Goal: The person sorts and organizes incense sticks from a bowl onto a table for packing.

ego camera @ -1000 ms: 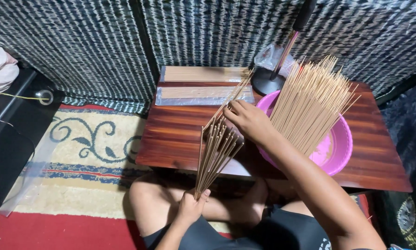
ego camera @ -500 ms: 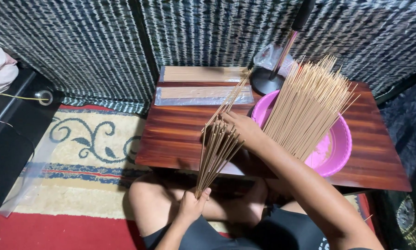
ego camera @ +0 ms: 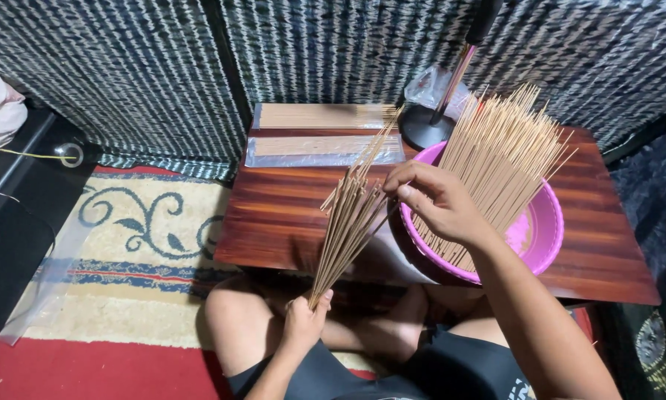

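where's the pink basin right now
The pink basin sits on the right half of the wooden table, behind the right hand, holding loose sticks.

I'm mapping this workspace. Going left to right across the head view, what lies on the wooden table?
Flat clear packets of sticks → fanned stick bundle → right hand → pink basin holding sticks.

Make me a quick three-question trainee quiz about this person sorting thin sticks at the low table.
1. True or false: the left hand grips the fanned bundle of sticks at its lower end.
2. Where does the big heap of sticks stand? A) pink basin B) rug C) clear packet
3. The right hand touches the bundle near its ____ end.

Key: 1 true; 2 A; 3 upper.
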